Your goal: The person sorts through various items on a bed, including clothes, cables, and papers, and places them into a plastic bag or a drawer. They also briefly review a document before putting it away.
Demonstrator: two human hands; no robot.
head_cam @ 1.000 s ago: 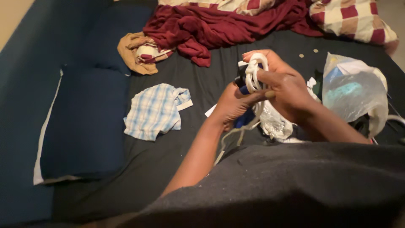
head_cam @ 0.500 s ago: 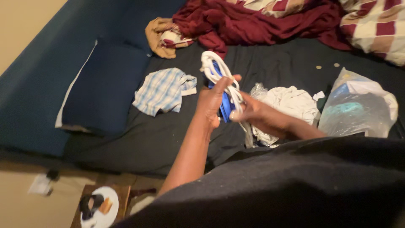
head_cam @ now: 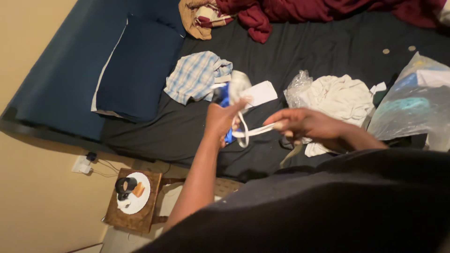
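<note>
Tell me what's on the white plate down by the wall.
The plate sits on a small wooden table. On it lie a dark rounded object and an orange-brown piece. What either one is cannot be told; the plate under them is hidden.

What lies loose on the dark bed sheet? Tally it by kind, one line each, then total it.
Cloth pieces: 4 (plaid shirt, white cloth, tan garment, maroon blanket)
Plastic bags: 2 (clear crumpled bag, large filled bag)
Coins: 2 ()
White paper: 1
Total: 9
</note>
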